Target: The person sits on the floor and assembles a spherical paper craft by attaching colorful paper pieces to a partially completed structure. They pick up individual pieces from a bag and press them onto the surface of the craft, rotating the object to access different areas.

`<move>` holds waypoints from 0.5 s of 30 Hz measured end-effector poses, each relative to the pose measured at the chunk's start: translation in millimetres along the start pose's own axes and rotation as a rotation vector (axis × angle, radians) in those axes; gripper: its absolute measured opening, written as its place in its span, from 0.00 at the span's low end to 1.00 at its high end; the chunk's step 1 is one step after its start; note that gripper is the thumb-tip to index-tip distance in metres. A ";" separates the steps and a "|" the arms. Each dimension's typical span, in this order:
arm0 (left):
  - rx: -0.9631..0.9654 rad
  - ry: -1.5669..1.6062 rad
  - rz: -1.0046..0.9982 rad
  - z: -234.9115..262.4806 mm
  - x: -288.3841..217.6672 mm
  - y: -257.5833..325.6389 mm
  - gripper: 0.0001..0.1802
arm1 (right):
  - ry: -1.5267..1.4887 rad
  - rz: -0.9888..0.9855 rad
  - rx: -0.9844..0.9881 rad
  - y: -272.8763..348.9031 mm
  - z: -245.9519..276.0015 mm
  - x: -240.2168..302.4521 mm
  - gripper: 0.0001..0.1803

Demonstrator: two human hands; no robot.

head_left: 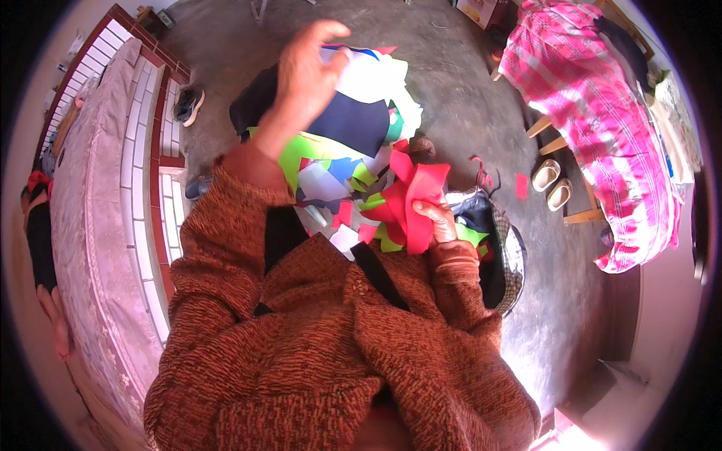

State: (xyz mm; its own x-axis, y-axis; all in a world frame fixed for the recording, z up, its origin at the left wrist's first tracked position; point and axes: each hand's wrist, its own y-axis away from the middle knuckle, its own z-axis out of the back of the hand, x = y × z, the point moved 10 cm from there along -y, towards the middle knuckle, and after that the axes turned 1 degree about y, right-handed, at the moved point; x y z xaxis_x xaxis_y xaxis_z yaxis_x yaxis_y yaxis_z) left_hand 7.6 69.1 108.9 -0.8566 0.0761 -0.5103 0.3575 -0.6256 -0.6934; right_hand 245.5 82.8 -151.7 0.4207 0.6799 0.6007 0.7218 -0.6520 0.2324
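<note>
My left hand (304, 83) is raised over a heap of cloth scraps, its thumb and fingers apart and nothing visible between them. Below it lie a large black cloth piece (353, 124), a white piece (376, 79) in bright light and a lime-green piece (301, 150). My right hand (438, 219) grips a bunch of red cloth strips (421, 184) in front of my body, thumb on top. Small white, blue, red and green scraps (323, 184) lie between my arms. Beside my right wrist is a checked bag (514, 259) with dark and green cloth in its mouth.
A pink plaid cloth (579, 113) covers furniture with wooden legs at the right, with pale shoes (553, 180) beside it. One red scrap (521, 186) lies on the grey floor. At the left are a tiled ledge with a pale pink cover (105, 195) and a dark shoe (188, 105).
</note>
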 end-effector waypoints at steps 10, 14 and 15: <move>0.416 0.402 0.310 -102.5 -32.9 140.3 0.15 | 0.068 -0.006 0.007 0.4 -2.8 -0.5 0.27; 0.517 0.269 0.427 -112.8 -21.0 160.1 0.21 | 0.027 -0.006 0.016 0.5 -10.9 -0.9 0.26; 0.532 0.210 0.409 -112.5 -22.7 161.7 0.21 | 0.016 -0.020 0.027 0.8 -12.6 -2.3 0.26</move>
State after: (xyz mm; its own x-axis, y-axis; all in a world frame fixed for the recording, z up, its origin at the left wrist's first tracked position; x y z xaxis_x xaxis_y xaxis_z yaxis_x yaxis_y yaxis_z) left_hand 126.7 53.5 -48.9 -0.5830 -0.1318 -0.8017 0.3594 -0.9268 -0.1090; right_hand 238.1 76.5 -143.2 0.3977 0.6871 0.6081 0.7443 -0.6291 0.2241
